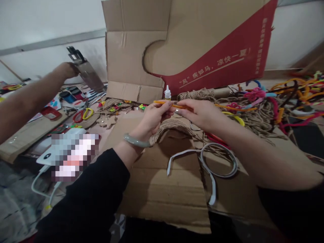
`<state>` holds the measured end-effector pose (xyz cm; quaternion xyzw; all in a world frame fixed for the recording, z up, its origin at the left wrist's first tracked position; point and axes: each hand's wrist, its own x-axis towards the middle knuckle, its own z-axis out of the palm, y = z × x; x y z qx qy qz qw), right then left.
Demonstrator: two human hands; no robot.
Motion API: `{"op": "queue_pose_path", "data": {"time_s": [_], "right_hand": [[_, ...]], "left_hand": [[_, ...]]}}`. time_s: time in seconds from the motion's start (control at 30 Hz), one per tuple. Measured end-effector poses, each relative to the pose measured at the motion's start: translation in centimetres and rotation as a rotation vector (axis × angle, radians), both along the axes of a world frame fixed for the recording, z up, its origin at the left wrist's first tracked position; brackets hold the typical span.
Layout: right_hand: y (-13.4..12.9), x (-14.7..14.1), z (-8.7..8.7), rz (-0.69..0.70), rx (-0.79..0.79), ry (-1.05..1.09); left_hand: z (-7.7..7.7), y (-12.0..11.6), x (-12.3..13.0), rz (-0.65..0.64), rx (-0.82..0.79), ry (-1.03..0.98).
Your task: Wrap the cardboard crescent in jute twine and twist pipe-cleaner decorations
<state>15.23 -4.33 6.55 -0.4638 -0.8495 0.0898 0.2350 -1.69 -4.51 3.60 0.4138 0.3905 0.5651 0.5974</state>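
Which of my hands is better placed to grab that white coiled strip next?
Probably your right hand: the white coiled strip lies on that side, nearer to it than to your left hand. Both hands hold the orange strand, though.

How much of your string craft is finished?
The curved band of twine looks neatly laid in rows already. The left hand and right hand hold an orange strip. Fixing that on is probably left; the white strip lies loose, so maybe that too.
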Motion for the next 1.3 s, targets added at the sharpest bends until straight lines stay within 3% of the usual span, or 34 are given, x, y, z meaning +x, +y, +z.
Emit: {"op": "queue_pose_path", "data": {"time_s": [0.1,0.23,0.57,0.77,1.0,1.3], "right_hand": [[0.6,-0.7,-0.9,-0.024,-0.035,-0.05],[1.2,0.1,-2.2,-0.093,0.03,-0.136],[0.8,1.4,-3.6,-0.225,0.156,-0.366],[-0.3,0.0,-3.6,-0.044,0.159,-0.171],[0.5,0.5,-4.1,0.005,0.092,0.037],[0.1,0.5,-4.6,0.075,0.118,0.004]], "left_hand": [[-0.2,0.0,-0.3,0.036,0.024,-0.02],[-0.9,0.6,-1.3,0.116,0.001,-0.013],[-1.9,0.3,-0.6,0.019,-0.079,0.054],[-2.1,-0.2,0.1,-0.081,-0.11,0.058],[-2.2,-0.3,-0.6,-0.144,-0.111,0.111],[-1.6,-0.7,-1.1,-0.308,-0.107,0.239]]}}
